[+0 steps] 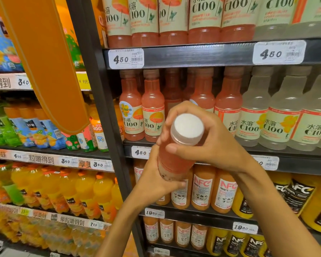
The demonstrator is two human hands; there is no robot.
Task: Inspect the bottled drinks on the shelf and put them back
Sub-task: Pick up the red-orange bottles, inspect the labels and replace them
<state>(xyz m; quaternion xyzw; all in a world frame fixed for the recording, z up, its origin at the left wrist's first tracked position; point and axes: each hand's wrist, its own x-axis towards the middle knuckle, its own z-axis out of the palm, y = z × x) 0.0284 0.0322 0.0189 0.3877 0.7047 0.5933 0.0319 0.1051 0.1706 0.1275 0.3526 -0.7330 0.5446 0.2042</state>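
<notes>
On the far left, a neighbouring rack carries orange juice bottles (85,191) behind a hanging orange banner (44,62). To its right stands the dark metal shelf (193,54) that matters here, with a white price tag reading 4.50 (126,58) near the left end of its front edge.

On the middle shelf, a row of pink plastic C100 drink bottles (153,106) stands at the left end, and clear pale C100 bottles (278,112) fill the right end. Between the pink ones, behind the hands, the row looks to have a gap, though the hands hide it.

The left hand (156,180) is wrapped round the lower body of a pink plastic drink bottle with a white screw cap (182,143), held in front of the shelf with its cap tipped toward the camera. The right hand (211,143) curls round the neck just under the cap, thumb across the front. Both hands are clamped on this one bottle, close together.

The step appears to be inspection of the cap or seal. The risks I judge from here: a twist from the right hand could break the seal; returning the bottle, its base could knock the neighbouring pink bottles and topple them off the shelf's front edge; and the label may end up facing backward.
</notes>
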